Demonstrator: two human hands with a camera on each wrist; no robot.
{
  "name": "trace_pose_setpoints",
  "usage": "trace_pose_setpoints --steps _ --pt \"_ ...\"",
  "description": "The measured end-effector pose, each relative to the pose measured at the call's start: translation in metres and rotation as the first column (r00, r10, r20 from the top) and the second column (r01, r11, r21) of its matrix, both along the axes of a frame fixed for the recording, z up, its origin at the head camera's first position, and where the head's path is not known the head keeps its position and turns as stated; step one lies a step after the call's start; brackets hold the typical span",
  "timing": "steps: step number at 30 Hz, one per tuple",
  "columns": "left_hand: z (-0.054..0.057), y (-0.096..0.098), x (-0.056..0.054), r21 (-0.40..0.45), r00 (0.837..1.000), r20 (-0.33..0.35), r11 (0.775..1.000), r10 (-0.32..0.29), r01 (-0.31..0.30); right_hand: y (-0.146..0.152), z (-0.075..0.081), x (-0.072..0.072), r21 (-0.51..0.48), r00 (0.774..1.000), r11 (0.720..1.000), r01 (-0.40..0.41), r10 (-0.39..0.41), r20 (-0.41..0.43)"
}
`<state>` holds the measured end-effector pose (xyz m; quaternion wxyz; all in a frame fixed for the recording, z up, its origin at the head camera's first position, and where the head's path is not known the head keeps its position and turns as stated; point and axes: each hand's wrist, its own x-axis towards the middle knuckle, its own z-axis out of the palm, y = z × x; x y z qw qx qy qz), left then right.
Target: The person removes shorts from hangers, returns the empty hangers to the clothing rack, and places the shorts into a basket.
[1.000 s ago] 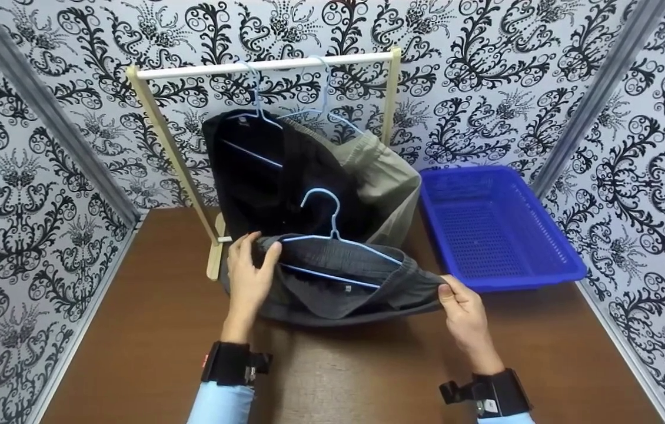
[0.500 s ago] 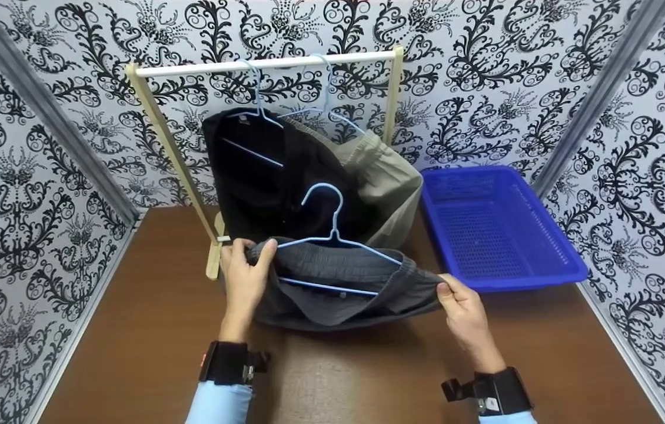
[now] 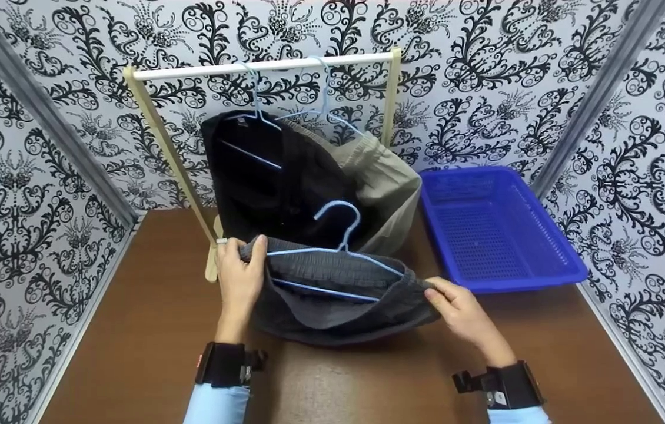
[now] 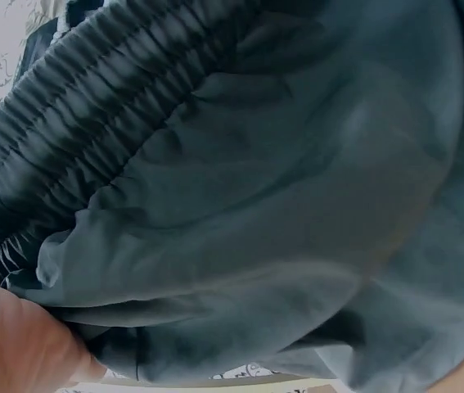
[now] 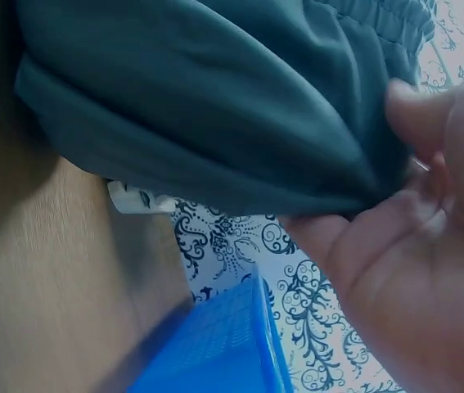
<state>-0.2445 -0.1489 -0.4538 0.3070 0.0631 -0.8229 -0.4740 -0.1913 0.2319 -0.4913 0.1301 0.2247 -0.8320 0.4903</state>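
Observation:
A pair of dark grey elastic-waist shorts point(image 3: 332, 330) is held up off the table, its waistband spread between both hands. Inside the waist sits a light blue hanger point(image 3: 309, 250), its hook standing above the cloth and curving left. My left hand point(image 3: 240, 282) pinches the left end of the waistband, thumb on the near side. At the other end, my right hand point(image 3: 462, 312) pinches the right side between thumb and fingers. Gathered elastic and folds of the shorts point(image 4: 256, 196) fill the left wrist view. The right wrist view shows the thumb and fingers of my right hand point(image 5: 412, 262) on the cloth's edge.
Behind the shorts stands a wooden rack point(image 3: 191, 72) with a white rail. A black garment point(image 3: 250, 188) and a beige garment point(image 3: 388, 176) hang there on blue hangers. To the right, a blue plastic basket point(image 3: 515, 282) rests on the brown table point(image 3: 321, 388). Patterned walls enclose the table.
Both hands have brought the shorts a little lower and nearer. The hanger's hook has shifted right and down, and the left hand has slid slightly left. The rack and basket stay put.

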Motion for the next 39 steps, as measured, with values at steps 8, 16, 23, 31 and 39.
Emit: trace_pose_setpoints --steps 8,16,23,31,39 --pt "0.003 0.002 0.001 -0.035 0.998 -0.043 0.999 -0.037 0.036 0.003 -0.010 -0.003 0.103 0.998 0.993 -0.059 0.059 0.000" --pt "0.003 -0.002 0.002 -0.032 0.995 -0.047 0.996 -0.083 0.081 0.001 -0.017 -0.006 0.074 0.998 0.997 0.026 -0.022 -0.058" --pt "0.005 -0.006 0.000 -0.033 0.992 -0.047 0.992 -0.121 0.119 -0.002 -0.019 -0.008 0.046 0.990 0.995 0.088 -0.082 -0.115" --pt "0.005 -0.009 -0.001 -0.026 0.989 -0.064 0.991 -0.134 0.132 -0.003 -0.017 -0.008 0.038 0.983 0.992 0.119 -0.113 -0.146" --pt "0.004 -0.011 -0.001 0.008 0.991 -0.070 0.993 -0.115 0.115 -0.002 -0.016 -0.006 0.039 0.986 0.990 0.137 -0.132 -0.107"
